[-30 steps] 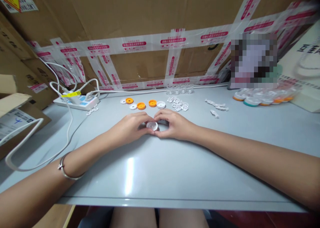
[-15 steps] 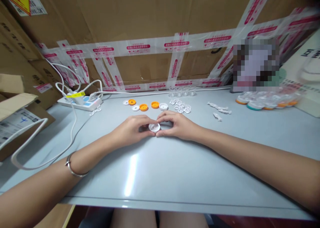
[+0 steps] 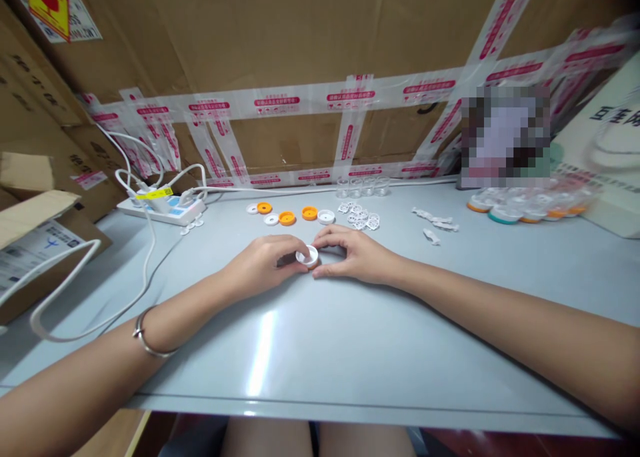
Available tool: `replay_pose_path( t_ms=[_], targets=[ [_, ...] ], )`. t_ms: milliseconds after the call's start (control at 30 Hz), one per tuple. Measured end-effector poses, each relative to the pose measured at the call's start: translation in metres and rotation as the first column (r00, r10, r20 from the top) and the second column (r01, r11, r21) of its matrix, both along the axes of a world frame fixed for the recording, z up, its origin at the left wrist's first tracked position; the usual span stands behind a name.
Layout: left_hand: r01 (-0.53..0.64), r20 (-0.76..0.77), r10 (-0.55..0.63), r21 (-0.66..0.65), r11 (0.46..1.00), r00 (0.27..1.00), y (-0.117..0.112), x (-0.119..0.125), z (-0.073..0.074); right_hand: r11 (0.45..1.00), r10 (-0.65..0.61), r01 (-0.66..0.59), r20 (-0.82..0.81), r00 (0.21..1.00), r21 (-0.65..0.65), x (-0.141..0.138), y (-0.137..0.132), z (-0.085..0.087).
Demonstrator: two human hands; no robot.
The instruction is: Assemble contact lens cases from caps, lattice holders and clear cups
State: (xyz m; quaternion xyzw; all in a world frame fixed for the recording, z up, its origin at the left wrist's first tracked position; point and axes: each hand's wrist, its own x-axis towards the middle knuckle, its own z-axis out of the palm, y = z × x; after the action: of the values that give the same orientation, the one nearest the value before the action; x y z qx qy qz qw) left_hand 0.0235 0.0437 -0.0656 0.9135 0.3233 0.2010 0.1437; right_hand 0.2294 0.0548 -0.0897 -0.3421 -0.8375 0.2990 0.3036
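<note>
A small white round cap (image 3: 301,260) with an orange edge showing beneath it lies on the grey table between my hands. My left hand (image 3: 257,263) holds it from the left, one fingertip inside the white rim and the thumb at its near side. From the right, my right hand (image 3: 357,253) curves its thumb and fingers around the edge. Beyond them is a row of orange caps (image 3: 287,218) and white discs (image 3: 327,217). White openwork plastic pieces (image 3: 373,221) lie in a pile behind my right hand.
Clear round cups (image 3: 369,187) line the back edge. White twisted pieces (image 3: 434,218) and clear-topped containers with coloured bases (image 3: 506,214) sit to the right. A power strip (image 3: 187,213) with looping white cables and an open cardboard box (image 3: 45,250) occupy the left.
My left fingertip has moved from the rim into the white cap. The cap has tilted or shifted slightly, so its orange underside now shows. My right hand stays beside it.
</note>
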Motion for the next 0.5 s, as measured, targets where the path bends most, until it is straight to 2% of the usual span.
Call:
replay_pose_path(
  t_ms=[100,200,267,300,367,433,500],
  targets=[
    [-0.019,0.033,0.021,-0.045,0.999,0.999,0.000,-0.001,0.001,0.998,-0.003,0.002,-0.021,1.000,-0.055,0.000,0.001,0.000],
    [-0.051,0.148,0.065,-0.095,0.994,0.987,0.002,-0.004,0.003,0.959,-0.143,0.094,-0.169,0.975,-0.269,-0.001,0.001,0.003],
    [-0.087,0.279,0.111,-0.098,0.991,0.954,0.003,-0.006,0.005,0.874,-0.292,0.100,-0.349,0.891,-0.476,-0.004,-0.003,0.009],
    [-0.100,0.351,0.124,-0.084,0.991,0.928,0.003,-0.007,0.006,0.818,-0.355,0.053,-0.431,0.829,-0.572,-0.006,-0.006,0.013],
    [-0.103,0.475,0.107,-0.034,0.994,0.874,0.003,-0.008,0.006,0.698,-0.429,-0.120,-0.547,0.718,-0.706,-0.013,-0.017,0.021],
    [-0.071,0.539,0.043,0.032,0.997,0.841,0.002,-0.007,0.005,0.590,-0.459,-0.303,-0.619,0.637,-0.749,-0.020,-0.030,0.028],
    [-0.039,0.547,-0.020,0.096,0.995,0.837,0.000,-0.004,0.004,0.527,-0.483,-0.418,-0.665,0.570,-0.740,-0.027,-0.043,0.031]
  ],
)
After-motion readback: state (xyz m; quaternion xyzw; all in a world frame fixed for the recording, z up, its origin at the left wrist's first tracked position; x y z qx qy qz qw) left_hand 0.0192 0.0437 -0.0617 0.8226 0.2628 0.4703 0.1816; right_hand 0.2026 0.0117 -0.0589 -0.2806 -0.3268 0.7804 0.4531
